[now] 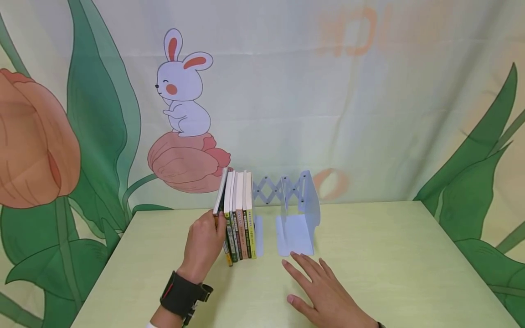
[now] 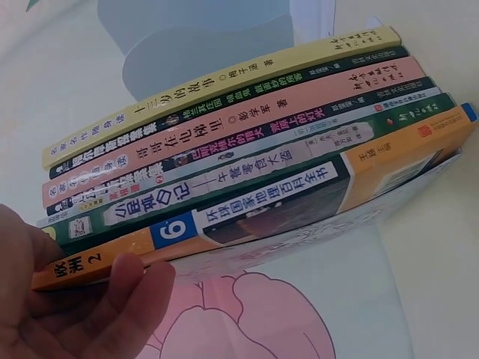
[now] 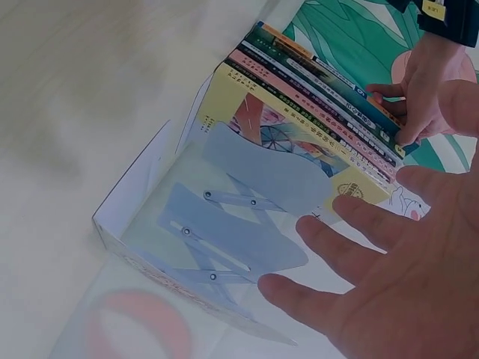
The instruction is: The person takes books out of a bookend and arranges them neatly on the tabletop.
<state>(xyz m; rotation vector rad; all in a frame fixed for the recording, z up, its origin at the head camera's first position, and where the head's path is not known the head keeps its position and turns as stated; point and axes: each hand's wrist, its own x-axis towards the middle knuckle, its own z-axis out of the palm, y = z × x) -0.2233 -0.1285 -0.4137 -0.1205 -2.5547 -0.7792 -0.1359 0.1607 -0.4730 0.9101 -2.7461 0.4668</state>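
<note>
My left hand [image 1: 203, 246] grips the upper spine end of the leftmost book [image 2: 138, 249], which has an orange spine with a blue number 6. Its thumb and fingertips lie on either side of that book in the left wrist view. Pressed close beside it stands a row of several upright books [image 1: 239, 196], ending in a yellow-spined book [image 2: 224, 78]. They stand at the left side of a pale blue expandable book rack [image 1: 296, 234]. My right hand [image 1: 321, 291] is spread palm down in front of the rack, fingers apart, holding nothing.
The rack's right end panel [image 1: 312, 200] stands upright, with a crisscross folding frame [image 1: 268, 189] along its back. Everything stands on a pale yellow-green table [image 1: 381, 255]. Behind the table hangs a printed curtain [image 1: 266, 100] with a rabbit and flowers.
</note>
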